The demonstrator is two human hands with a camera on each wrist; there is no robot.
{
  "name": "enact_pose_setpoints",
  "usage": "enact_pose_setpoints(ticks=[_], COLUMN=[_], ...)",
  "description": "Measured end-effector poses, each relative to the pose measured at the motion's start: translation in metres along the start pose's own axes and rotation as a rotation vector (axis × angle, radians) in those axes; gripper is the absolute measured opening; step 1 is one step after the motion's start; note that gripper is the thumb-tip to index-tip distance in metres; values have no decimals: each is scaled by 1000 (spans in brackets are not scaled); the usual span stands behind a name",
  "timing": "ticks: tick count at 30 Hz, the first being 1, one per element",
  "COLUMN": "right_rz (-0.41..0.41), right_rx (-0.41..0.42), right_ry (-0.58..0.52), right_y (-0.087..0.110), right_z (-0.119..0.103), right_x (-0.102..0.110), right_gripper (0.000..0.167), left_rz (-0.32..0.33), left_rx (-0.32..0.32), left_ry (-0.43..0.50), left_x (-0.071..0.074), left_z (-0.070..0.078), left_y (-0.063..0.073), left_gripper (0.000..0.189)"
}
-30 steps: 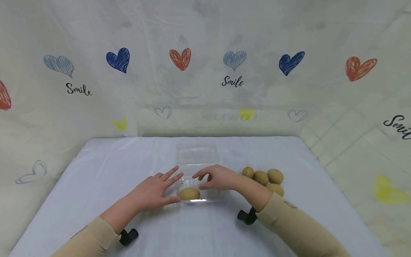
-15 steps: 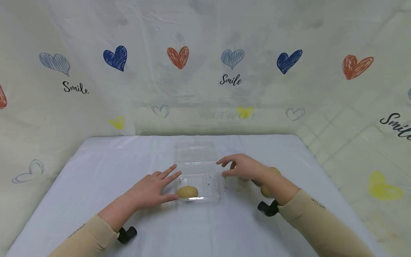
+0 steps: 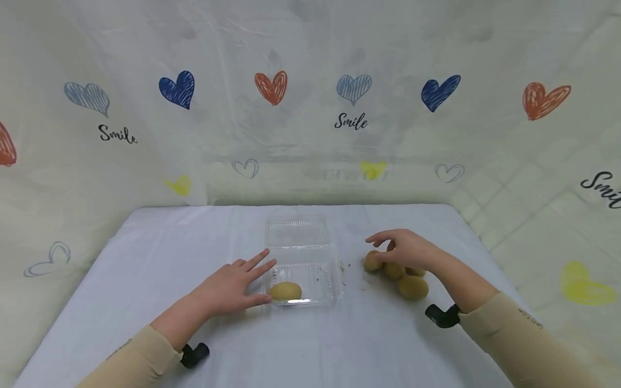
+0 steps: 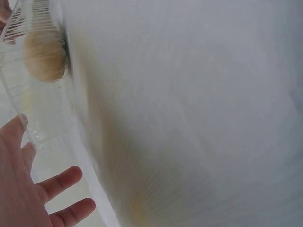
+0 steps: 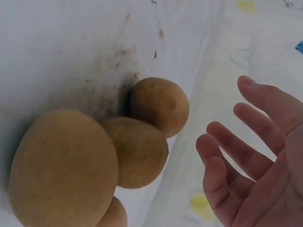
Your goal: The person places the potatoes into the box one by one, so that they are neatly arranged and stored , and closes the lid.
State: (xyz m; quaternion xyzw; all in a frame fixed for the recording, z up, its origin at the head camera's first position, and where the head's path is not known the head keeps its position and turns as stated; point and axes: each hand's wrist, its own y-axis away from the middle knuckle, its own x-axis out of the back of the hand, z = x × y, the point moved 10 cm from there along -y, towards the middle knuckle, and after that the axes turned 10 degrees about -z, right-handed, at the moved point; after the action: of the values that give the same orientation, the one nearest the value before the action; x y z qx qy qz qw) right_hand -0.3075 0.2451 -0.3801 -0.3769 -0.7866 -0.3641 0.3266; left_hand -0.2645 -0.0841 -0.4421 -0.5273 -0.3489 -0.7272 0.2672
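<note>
Potatoes (image 3: 398, 272), four in a loose cluster, lie on the white cloth (image 3: 145, 258) to the right of the clear box (image 3: 303, 269), with soil specks scattered between cluster and box; a fifth potato (image 3: 285, 291) already sits in the box's near-left corner. Right hand (image 3: 405, 248) hovers over the cluster with fingers spread and relaxed, gripping nothing; the thumb appears close to the leftmost tuber, though contact cannot be confirmed. Left hand (image 3: 228, 288) lies flat and open, fingertips against the box's left wall. Likely hazards: the tubers touch one another, so lifting one could set its neighbours rolling toward the table edge; the light box, braced on one side only, could slide or tip under a dropped potato.
</note>
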Motion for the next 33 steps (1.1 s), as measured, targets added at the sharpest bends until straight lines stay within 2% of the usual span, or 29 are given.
enact_pose_setpoints(ticks=[8,17,33], right_rz=[-14,-55,-63], right_rx=[-73,-172,-159], right_ry=[129,173,248], right_y=[-6,-18,-25], right_z=[15,36,33], right_x=[-2,-17,-23], right_gripper=[51,63,56], left_rz=[4,3,7], left_rx=[5,1,-6], left_ry=[4,17,-6], left_x=[-1,-1,0], left_z=[0,2,0], left_y=[2,2,0], left_gripper=[88,90,89])
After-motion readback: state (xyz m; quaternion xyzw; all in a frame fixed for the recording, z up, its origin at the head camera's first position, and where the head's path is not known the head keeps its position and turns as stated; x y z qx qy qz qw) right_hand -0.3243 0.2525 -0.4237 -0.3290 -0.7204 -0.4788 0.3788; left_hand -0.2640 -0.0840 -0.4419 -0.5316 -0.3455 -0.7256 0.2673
